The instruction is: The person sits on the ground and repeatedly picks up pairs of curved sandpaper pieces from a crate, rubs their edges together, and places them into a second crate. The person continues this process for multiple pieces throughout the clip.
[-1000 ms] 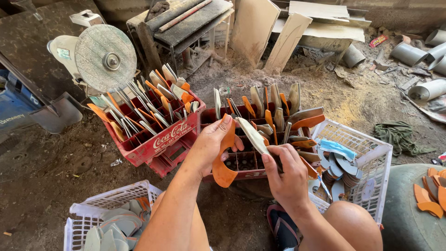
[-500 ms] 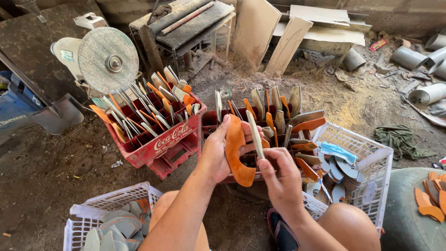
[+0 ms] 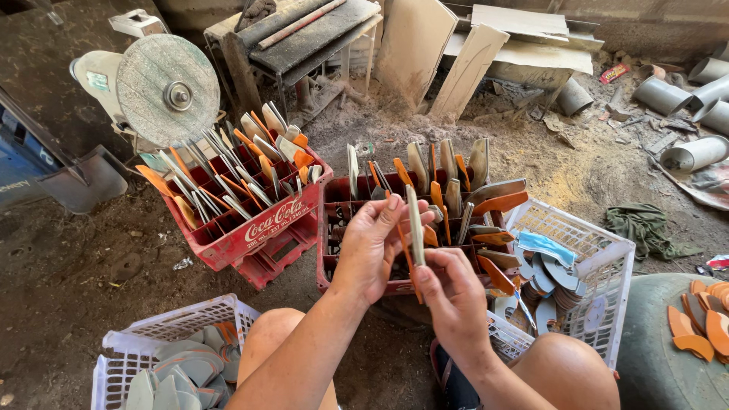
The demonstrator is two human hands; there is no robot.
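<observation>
My left hand (image 3: 370,244) and my right hand (image 3: 454,302) are together over the middle red crate (image 3: 328,250). Between them they hold a thin grey curved piece (image 3: 415,225) upright and a flat orange piece (image 3: 405,258) turned edge-on. The left fingers wrap the tops of both; the right fingers pinch them lower down. The crate's compartments behind hold several more grey and orange pieces (image 3: 448,190) standing on end.
A second red crate (image 3: 250,237) of similar pieces stands to the left, below a round grinding wheel (image 3: 168,89). White baskets sit at the lower left (image 3: 182,323) and at the right (image 3: 600,250). Boards, pipes (image 3: 683,156) and dusty ground lie behind.
Both hands have lifted the orange piece from over the crate and turned it from flat-on to edge-on, bringing the grey piece upright beside it.
</observation>
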